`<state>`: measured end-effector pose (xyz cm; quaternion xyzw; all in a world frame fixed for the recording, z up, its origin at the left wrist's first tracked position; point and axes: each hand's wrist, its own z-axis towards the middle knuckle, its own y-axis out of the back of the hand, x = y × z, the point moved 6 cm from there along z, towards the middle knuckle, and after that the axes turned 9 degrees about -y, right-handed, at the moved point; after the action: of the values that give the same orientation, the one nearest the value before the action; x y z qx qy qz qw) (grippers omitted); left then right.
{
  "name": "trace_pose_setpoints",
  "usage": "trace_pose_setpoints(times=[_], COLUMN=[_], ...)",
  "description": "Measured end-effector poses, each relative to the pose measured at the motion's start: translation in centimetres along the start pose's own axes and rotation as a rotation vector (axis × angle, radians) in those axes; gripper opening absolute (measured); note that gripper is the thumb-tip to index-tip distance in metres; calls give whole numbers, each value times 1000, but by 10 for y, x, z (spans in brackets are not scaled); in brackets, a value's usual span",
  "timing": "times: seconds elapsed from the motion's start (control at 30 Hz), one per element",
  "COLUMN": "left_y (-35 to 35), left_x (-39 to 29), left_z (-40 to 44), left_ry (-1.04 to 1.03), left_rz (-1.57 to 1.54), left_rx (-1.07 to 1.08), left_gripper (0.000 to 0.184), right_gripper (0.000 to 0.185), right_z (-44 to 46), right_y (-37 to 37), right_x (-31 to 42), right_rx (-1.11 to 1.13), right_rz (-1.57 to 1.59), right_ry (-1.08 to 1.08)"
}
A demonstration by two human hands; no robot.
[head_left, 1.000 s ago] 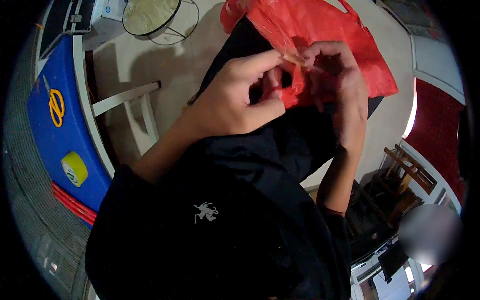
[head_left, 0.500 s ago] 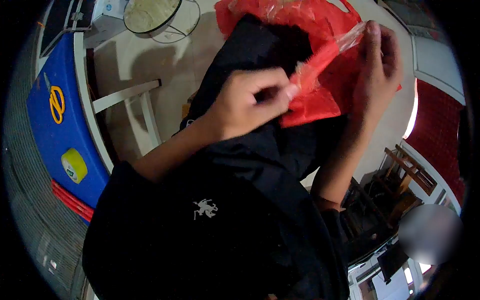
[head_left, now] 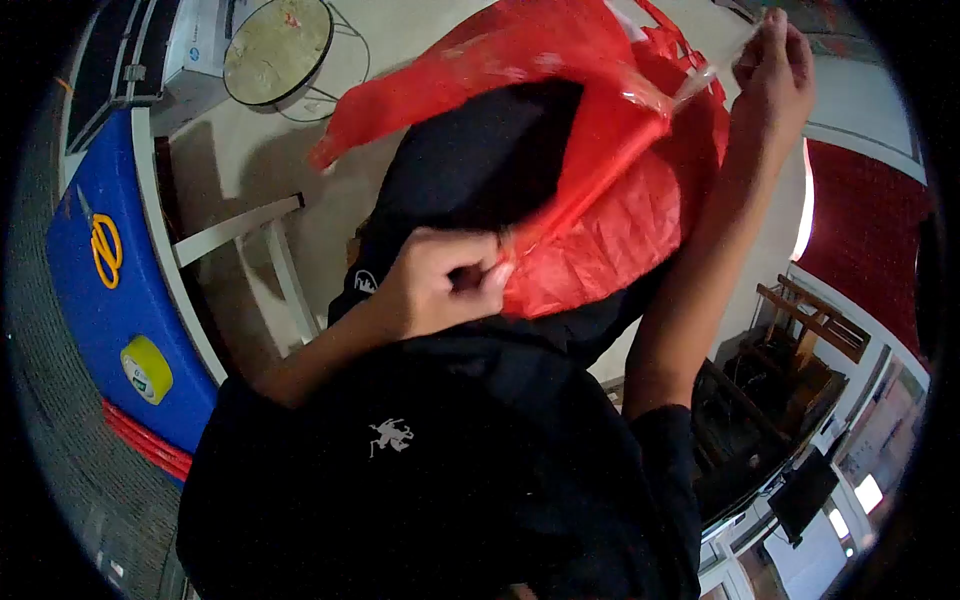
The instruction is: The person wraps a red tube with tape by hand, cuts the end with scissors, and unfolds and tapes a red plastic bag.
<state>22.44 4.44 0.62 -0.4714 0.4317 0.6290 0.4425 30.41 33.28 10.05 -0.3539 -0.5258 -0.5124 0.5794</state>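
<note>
A crumpled red plastic bag (head_left: 610, 255) lies across the black-trousered knees, one long part of it reaching out to the left. My left hand (head_left: 440, 285) pinches its near lower edge between thumb and fingers. Up at the top right, my right hand (head_left: 775, 85) is closed on the end of a clear strip that looks like adhesive tape (head_left: 694, 88). That strip runs from the fingertips down to the bag, where a shiny patch shows. Between the two hands the red plastic is drawn into a taut fold.
On the left, a blue table (head_left: 165, 320) bears yellow-handled scissors (head_left: 105, 250), a yellow-green tape roll (head_left: 147, 370) and several red rolled strips (head_left: 145, 440). Beyond it stand a round stool (head_left: 278, 50) and a white box (head_left: 197, 45). Wooden framework (head_left: 815, 325) is at right.
My left hand has moved down and left with the bag's edge, and my right hand up and outward with the clear strip. More of the red bag now spreads to the left.
</note>
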Motion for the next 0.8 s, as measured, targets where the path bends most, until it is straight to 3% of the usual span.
trace_pose_setpoints(times=[0.17, 0.23, 0.3, 0.33, 0.37, 0.4, 0.43, 0.5, 0.57, 0.63, 0.7, 0.77, 0.8], left_y=[3, -29, -20, -3, 12, 17, 20, 10, 8, 17, 16, 10, 14], left_x=[-5, 0, 6, 9, 7, 7, 5, 8, 9, 3, 9, 7, 13], left_z=[-16, -42, -57, -54, -52, -48, -43, -40, -41, -36, -35, -32, -35], left_ry=[31, -13, 28, 16, 11, 122, 132, 199, 207, 120, 113, 183, 231], left_rz=[4, -188, -258, -71, 113, 18, 29, -18, -84, -155, -242, -198, -220], left_rx=[118, 570, 614, 496, 363, 329, 313, 373, 326, 92, 145, 317, 259], left_gripper=[24, 23, 23, 23, 24, 20, 20, 33, 43, 40, 31, 17, 13], right_gripper=[22, 17, 19, 19, 20, 22, 22, 23, 25, 25, 26, 25, 23], right_z=[88, 129, 171, 173, 173, 167, 144, 80, 51, -8, -64, -99, -114], right_y=[37, 72, 120, 126, 116, 102, 84, 37, 13, -15, -47, -63, -73], right_x=[-40, -48, -38, -28, -15, -8, 0, 16, -5, -10, -2, -21, -24], right_rx=[-28, -121, -314, -328, -176, -12, 3, 130, 448, 562, 576, 702, 815], right_rz=[-17, 167, 170, 176, 107, 46, 60, -50, -67, -194, -339, -271, -297], right_ry=[-24, 72, 47, 48, 87, 121, 117, 65, 15, -134, -72, -179, -92])
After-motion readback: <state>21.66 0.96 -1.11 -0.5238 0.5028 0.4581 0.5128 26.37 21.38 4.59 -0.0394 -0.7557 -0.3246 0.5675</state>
